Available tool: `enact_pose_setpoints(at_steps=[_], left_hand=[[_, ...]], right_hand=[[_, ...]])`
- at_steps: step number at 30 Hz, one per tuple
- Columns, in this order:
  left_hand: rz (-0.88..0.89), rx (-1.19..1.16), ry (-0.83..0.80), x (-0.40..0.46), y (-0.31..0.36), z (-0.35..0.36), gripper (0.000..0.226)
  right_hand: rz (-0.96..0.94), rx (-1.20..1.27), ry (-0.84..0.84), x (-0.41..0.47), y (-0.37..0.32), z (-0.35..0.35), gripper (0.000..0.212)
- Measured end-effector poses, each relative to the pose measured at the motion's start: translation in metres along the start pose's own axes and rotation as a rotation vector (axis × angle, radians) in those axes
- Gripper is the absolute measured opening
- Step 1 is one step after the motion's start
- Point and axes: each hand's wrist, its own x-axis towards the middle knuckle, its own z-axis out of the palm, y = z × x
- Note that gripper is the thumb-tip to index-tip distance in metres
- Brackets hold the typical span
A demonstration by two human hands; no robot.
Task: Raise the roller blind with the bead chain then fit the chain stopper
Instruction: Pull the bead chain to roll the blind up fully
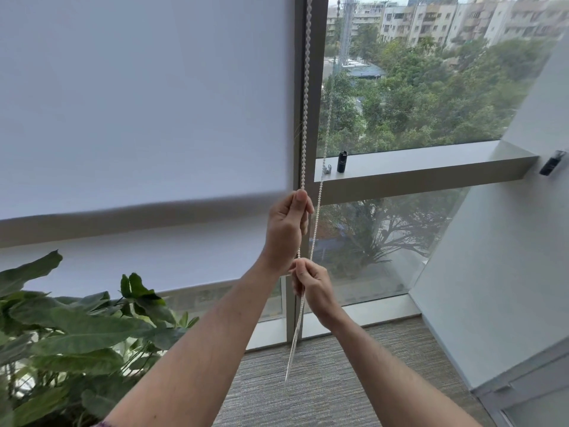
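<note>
Forearms: both bare, reaching up from the bottom edge toward the window post.
Right hand (312,288): lower of the two, fingers curled round the bead chain (305,118), pinching it just under the left hand.
Left hand (286,229): higher, closed round the same strand, thumb tip up against the beads level with the blind's bottom edge.
Bead chain: white; one strand runs straight up along the post from the left hand to the top of the picture; a second strand hangs just to the right, passing beside both hands; below the right hand the strands hang close together, blurred, ending above the carpet (338,380).
Roller blind (138,97): white, covering the upper left pane; its bottom bar sits about level with the left hand, blurred.
Second blind (123,263): lower panel behind, its edge near the plant tops.
Window sill (431,164): grey ledge right of the post.
Small metal piece (327,169): on the sill near the post, too small to identify.
Black cylinder (342,162): upright on the sill, just right of the metal piece.
Plant (70,328): large green leaves, lower left.
Wall fitting (552,163): small dark item on the right wall.
Outside: trees and apartment blocks.
</note>
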Motion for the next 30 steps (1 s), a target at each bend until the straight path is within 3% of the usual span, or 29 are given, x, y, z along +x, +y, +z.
enact_pose_setpoints(at_steps=[3,6,11,18,24,30], left_hand=[[0.0,0.038,0.022,-0.004,-0.006,-0.004,0.039],[-0.019,0.062,0.023,-0.014,-0.018,-0.008,0.036],[-0.103,0.054,0.044,-0.035,-0.042,-0.013,0.038],[-0.137,0.074,0.069,-0.045,-0.056,-0.016,0.038],[-0.195,0.106,0.055,-0.055,-0.069,-0.019,0.035],[-0.273,0.096,-0.056,-0.068,-0.076,-0.03,0.035]], right_hand=[[0.085,-0.061,-0.036,0.008,-0.005,-0.013,0.038],[0.069,-0.026,0.037,0.021,-0.018,-0.022,0.052],[-0.083,0.082,0.085,0.039,-0.069,-0.016,0.043],[-0.27,0.207,0.0,0.055,-0.125,0.009,0.035],[-0.302,0.143,0.128,0.056,-0.112,0.02,0.038],[-0.291,0.026,0.222,0.046,-0.086,0.017,0.038]])
